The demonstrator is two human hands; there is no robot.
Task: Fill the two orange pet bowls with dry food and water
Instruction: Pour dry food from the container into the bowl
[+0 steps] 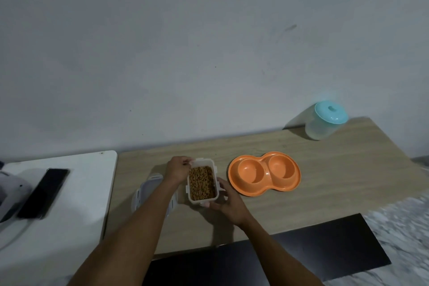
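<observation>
An orange double pet bowl (234,177) lies on the wooden table (325,181), both of its cups showing bare orange insides. Left of it stands an uncovered clear rectangular container (201,201) full of brown dry food (201,183). My left hand (178,169) grips the container's far left corner. My right hand (228,202) holds its near right corner. The container's lid (148,187) lies on the table to the left, partly hidden under my left forearm. A clear jug with a teal lid (325,121) stands at the back right by the wall; its contents are unclear.
A white table (76,193) adjoins on the left, bearing a black phone (44,193) and a grey object at the left edge. A black panel (301,251) lies along the wooden table's front edge. The wall rises right behind the tables.
</observation>
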